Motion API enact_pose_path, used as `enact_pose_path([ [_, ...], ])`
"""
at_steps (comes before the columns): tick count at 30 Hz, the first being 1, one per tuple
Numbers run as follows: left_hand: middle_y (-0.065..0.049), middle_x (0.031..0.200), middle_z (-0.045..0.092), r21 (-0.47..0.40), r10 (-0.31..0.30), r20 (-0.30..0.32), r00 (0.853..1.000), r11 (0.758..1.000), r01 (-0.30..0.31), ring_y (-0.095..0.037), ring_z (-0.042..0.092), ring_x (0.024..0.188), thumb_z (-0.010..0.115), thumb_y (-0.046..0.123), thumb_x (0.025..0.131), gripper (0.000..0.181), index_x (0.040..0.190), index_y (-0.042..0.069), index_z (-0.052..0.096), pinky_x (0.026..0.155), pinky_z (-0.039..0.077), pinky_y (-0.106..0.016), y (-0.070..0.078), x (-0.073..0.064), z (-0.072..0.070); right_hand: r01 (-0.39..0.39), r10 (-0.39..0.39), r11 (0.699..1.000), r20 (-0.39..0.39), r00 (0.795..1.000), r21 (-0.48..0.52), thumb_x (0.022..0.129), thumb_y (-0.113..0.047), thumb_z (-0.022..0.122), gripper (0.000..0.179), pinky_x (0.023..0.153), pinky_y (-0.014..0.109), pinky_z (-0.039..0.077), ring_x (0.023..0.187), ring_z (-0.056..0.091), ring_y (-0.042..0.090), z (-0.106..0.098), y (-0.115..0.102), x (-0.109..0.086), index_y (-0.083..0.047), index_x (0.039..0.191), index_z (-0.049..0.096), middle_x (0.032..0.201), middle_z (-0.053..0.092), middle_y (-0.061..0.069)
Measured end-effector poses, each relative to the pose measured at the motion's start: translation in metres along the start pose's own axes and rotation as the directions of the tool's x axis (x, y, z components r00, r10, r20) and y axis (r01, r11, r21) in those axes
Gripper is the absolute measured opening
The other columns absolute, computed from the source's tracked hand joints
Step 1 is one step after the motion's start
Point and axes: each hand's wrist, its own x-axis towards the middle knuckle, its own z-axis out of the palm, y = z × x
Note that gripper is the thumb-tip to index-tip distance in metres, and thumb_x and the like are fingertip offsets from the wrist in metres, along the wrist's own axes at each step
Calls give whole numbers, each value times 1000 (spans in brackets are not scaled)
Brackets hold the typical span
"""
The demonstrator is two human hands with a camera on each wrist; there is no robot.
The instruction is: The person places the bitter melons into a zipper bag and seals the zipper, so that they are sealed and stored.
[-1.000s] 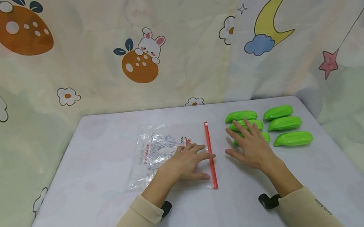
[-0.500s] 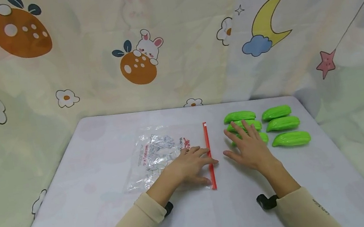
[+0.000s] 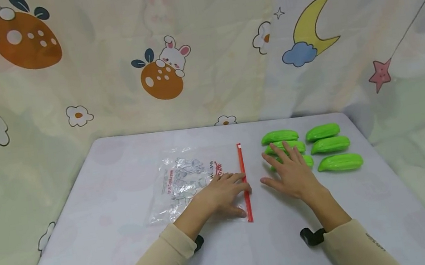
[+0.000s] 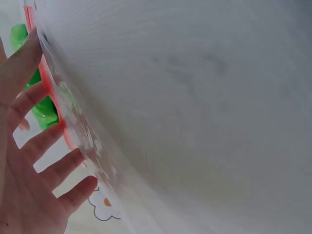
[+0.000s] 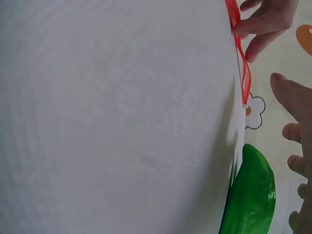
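Observation:
A clear plastic zip bag (image 3: 187, 173) with red and dark print lies flat on the table, its red zip strip (image 3: 241, 160) on the right side. Over that strip my left hand (image 3: 219, 195) is spread; in the left wrist view its fingers appear to touch or nearly touch the bag's edge. My right hand (image 3: 295, 177) is stretched out with fingers apart, above the left column of glossy green cucumber-shaped pieces (image 3: 280, 136), partly hiding two of them. It holds nothing. More green pieces (image 3: 330, 144) lie to its right in a second column.
A white-covered table (image 3: 89, 242) with rounded far corners carries everything. Behind it hangs a printed cloth backdrop (image 3: 103, 66). A black wrist camera (image 3: 312, 235) sits at the right cuff, and another (image 3: 198, 243) at the left.
My left hand has shifted slightly right and nearer over the red zip strip. The right hand stays almost where it was; the bag and green pieces lie as before.

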Motion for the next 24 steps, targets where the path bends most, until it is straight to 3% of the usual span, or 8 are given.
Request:
enact_pose_path([
  [10, -3, 162, 38, -25, -19, 1, 1000, 1000, 19, -28, 40, 146, 83, 58, 80, 59, 129, 38, 58, 120, 34, -51, -1, 0, 0, -2, 1, 1000, 20, 1000, 10, 92, -63, 64, 80, 122, 68, 10, 155, 10, 48, 4, -1, 3, -19, 156, 45, 169, 24, 15],
  [15, -3, 157, 44, -24, -25, -7, 1000, 999, 25, -26, 42, 145, 84, 57, 80, 64, 133, 34, 58, 119, 36, -50, -1, 0, 1, 4, -4, 1000, 11, 1000, 10, 92, -62, 65, 80, 122, 68, 10, 155, 10, 48, 4, 0, 4, -19, 156, 45, 169, 25, 15],
  [20, -5, 152, 43, -20, -4, -84, 996, 1000, 2, -22, 58, 121, 85, 57, 78, 61, 125, 27, 60, 107, 48, -42, -4, 0, 2, 16, -16, 1000, -11, 1000, 5, 92, -61, 66, 78, 122, 68, 12, 155, 12, 49, 5, -1, 4, -18, 154, 47, 168, 27, 16],
  [24, -6, 155, 37, -32, 5, -123, 992, 999, -9, -19, 62, 102, 86, 56, 78, 61, 122, 23, 59, 95, 54, -34, -7, -1, 3, 29, -29, 1000, -30, 999, -2, 92, -60, 67, 77, 121, 68, 14, 154, 14, 49, 5, -1, 5, -18, 154, 48, 167, 29, 16],
])
